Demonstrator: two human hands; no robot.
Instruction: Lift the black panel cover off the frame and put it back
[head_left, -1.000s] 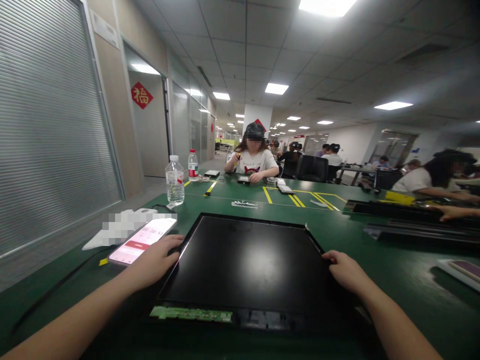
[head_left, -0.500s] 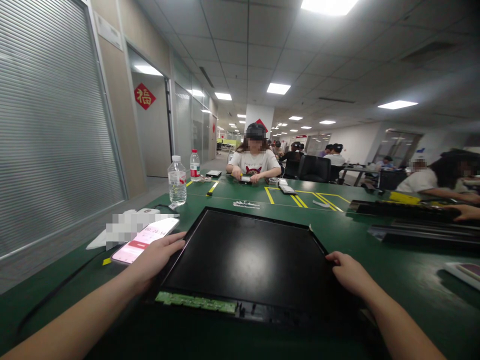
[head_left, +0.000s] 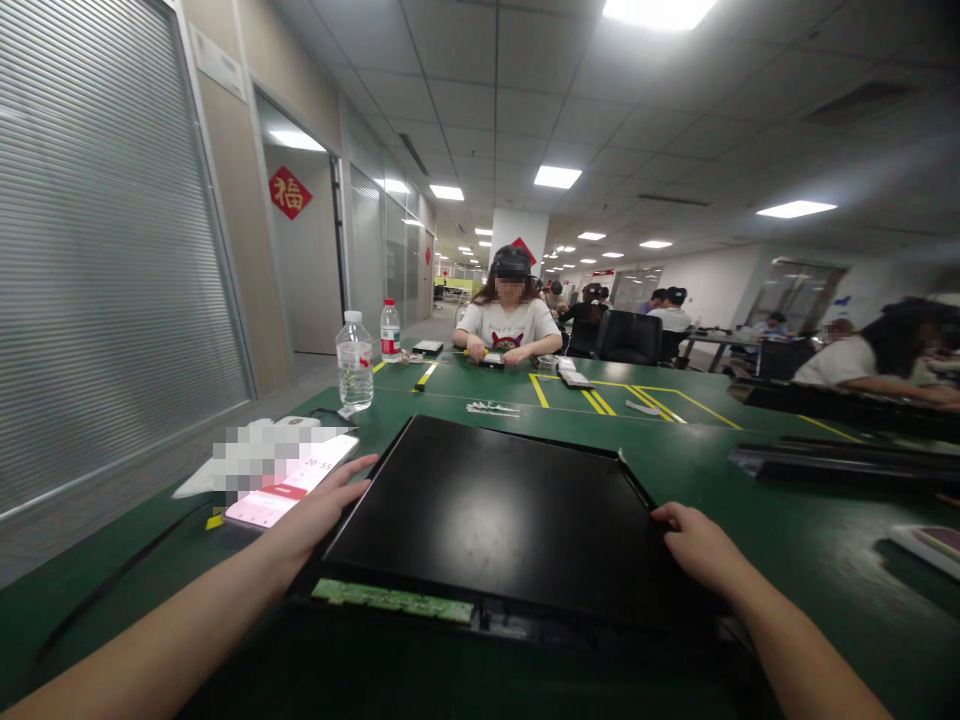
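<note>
Green bench (head_left: pixel 697 465): black panel (head_left: pixel 480 520), my right hand (head_left: pixel 697 545) pinching one edge, left hand (head_left: pixel 319 515) against another, grip unclear; uneven hold could cause slipping.

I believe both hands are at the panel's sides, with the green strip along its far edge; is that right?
Not quite: the head view shows the green strip along the near edge of the panel, not the far one. The left hand and right hand are at its sides.

Black screen panel (head_left: pixel 487 510) with green circuit strip (head_left: pixel 394 601), dark-green table (head_left: pixel 697 465) with yellow tape stripes (head_left: pixel 538 391).
</note>
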